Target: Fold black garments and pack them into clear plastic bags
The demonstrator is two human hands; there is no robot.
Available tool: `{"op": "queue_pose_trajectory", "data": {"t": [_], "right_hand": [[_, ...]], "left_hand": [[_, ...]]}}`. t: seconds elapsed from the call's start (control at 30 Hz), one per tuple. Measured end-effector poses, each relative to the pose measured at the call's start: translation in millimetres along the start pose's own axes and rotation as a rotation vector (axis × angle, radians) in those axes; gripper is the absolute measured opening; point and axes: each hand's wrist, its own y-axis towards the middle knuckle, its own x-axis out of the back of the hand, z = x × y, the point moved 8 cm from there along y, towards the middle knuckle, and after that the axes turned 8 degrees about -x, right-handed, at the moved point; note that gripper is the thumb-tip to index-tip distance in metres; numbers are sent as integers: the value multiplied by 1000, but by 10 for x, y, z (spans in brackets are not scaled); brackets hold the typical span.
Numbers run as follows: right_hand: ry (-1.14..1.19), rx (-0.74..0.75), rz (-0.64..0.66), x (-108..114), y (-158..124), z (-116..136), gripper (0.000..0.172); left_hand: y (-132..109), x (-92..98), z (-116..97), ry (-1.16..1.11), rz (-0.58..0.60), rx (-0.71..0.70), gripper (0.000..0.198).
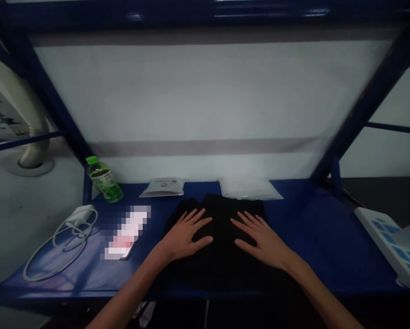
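Note:
A black cloth item, seemingly a folded garment (221, 256), lies on the blue shelf (307, 242) right in front of me. My left hand (187, 235) rests flat on its left half, fingers spread and pointing away from me. On the right half lies my right hand (259, 237), palm down with the fingers apart. Neither hand grips anything. Behind the cloth, close to its far edge, sit a grey plastic packet (163, 187) and a larger whitish plastic packet (249, 188). The cloth's exact kind is hard to make out in the dim light.
On the left stand a green drink bottle (105, 180), a white charger (80, 214) with its coiled cable (42, 278), and a blurred-out phone (127, 235). A white and blue box (393, 242) lies at the right. Blue metal bars (359, 105) frame the shelf, with a white wall (205, 96) behind.

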Motion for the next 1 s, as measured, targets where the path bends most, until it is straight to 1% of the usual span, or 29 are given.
{"op": "queue_pose_trajectory", "data": {"t": [0.07,0.13,0.17,0.23,0.33,0.43,0.5,0.6,0.67,0.73,0.83,0.93,1.0], "right_hand": [[-1,0,-4,2,-1,1,64],[5,1,-10,4,-3,-1,64],[9,1,-12,5,-4,-2,64],[14,-1,-10,4,-8,-4,65],[20,-3,-8,5,-13,-2,65],[21,-6,-12,9,-14,1,64],[16,-10,-7,4,-12,-1,65],[10,-11,-4,-1,-8,-4,65],[8,-12,-9,2,-6,-7,65],[5,-16,-14,3,-4,-12,65],[-5,-18,-14,-4,-1,-17,64],[-4,-12,-25,-6,3,-19,64],[11,-4,-43,-2,4,-22,63]], "left_hand": [[47,86,27,26,-69,18,54],[117,219,109,89,-176,68,45],[157,288,173,131,-228,107,42],[235,395,356,225,-287,220,38],[336,462,679,315,-282,389,40],[399,448,933,327,-247,477,41],[413,423,1044,327,-224,513,36],[407,409,1128,328,-215,547,31],[397,431,1136,330,-225,556,31],[386,479,1100,332,-242,551,31],[358,582,943,336,-276,522,33],[301,692,622,339,-340,437,34],[252,744,314,339,-413,325,32]]}}
